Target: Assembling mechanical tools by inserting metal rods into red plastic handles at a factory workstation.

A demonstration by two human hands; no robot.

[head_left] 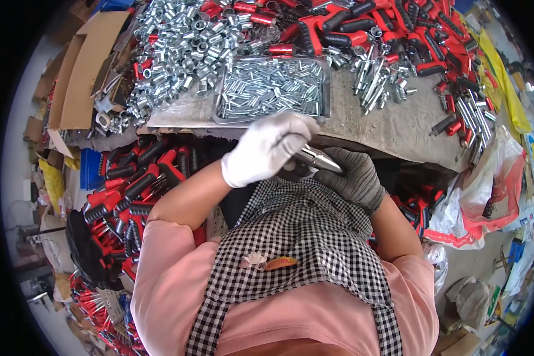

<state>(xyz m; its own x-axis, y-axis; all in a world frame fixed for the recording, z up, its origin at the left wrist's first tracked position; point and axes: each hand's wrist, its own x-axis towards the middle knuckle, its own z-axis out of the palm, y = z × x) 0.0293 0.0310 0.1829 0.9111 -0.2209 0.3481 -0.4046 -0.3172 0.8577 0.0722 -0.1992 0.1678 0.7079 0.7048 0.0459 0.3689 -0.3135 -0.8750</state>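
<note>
Grey, stained sheeting covers the desk around the clear tray, and its near edge sags just on my side of that tray. Far off to the tray's right, past the desk, a yellow sheet hangs down, and nearer me on that side is a white-and-red plastic bag. The room's edges bend away into dark corners.

Nearer me than the tray, my left hand, gloved in white, and my right hand, in a dark grey knitted glove, grasp one shiny metal piece between them. My fingers cover both its ends, and what glints beneath it I can't make out. The shadow under the desk hides part of the red tools with black grips lying below and left of the tray. The heap of red handles beyond the tray to the right is cut off at the top.

The tray itself holds a loose layer of short silvery pins. Directly left of it spreads a pile of metal sleeves; farther left stands an open cardboard box, its contents hard to see.
</note>
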